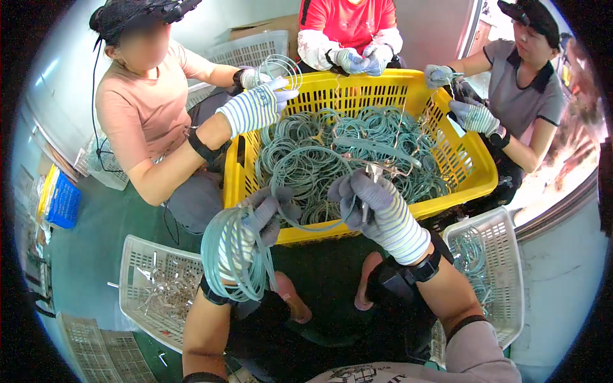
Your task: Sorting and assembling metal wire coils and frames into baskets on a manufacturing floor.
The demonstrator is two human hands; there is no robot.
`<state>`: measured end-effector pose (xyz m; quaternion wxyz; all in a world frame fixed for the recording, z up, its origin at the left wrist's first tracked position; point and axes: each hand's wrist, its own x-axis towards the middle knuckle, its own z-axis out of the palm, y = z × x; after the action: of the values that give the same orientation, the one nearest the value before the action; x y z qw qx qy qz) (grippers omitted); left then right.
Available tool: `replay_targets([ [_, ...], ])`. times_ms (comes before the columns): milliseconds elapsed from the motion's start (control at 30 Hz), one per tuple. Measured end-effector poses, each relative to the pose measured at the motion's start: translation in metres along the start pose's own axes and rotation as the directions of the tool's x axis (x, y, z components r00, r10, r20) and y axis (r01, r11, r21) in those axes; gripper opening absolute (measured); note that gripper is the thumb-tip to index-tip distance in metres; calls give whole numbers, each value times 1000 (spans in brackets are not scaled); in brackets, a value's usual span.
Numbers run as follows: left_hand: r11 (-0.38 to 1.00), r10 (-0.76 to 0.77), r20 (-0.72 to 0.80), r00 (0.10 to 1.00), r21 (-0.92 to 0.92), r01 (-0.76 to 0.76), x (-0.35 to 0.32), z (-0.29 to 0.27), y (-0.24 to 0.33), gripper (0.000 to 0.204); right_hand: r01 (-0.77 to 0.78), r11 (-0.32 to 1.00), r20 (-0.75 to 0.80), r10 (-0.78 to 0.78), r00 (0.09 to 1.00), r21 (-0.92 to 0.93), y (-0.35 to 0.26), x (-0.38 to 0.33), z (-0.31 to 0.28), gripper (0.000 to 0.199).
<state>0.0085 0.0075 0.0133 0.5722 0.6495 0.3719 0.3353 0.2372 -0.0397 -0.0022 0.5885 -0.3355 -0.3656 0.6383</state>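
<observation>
My left hand (258, 217), in a striped glove with grey fingertips, is closed on a coil of clear bluish tubing (237, 281) that hangs round the wrist. One larger loop of tubing (276, 171) stretches from it to my right hand (377, 207). That gloved hand is closed on the tubing and on a small silver metal piece (373, 171), whose kind I cannot make out. Both hands are over the near edge of a yellow crate (440, 203). Many tangled coils of tubing (303, 143) fill the crate.
White baskets stand beside my legs: the left basket (131, 268) holds small silver pieces, the right basket (514, 274) tubing coils. Three co-workers sit around the crate; the gloved hands (255, 105) at left hold a coil. A blue bin (64, 201) stands far left.
</observation>
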Motion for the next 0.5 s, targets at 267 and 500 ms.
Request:
replay_targets([
  [267, 892, 46, -296, 954, -418, -172, -5, -33, 2, 43, 154, 956, 15, -156, 988, -248, 2, -5, 1, 17],
  [500, 947, -18, -414, 910, -300, -118, -12, -39, 13, 34, 334, 512, 331, -101, 938, -791, 0, -5, -6, 17],
])
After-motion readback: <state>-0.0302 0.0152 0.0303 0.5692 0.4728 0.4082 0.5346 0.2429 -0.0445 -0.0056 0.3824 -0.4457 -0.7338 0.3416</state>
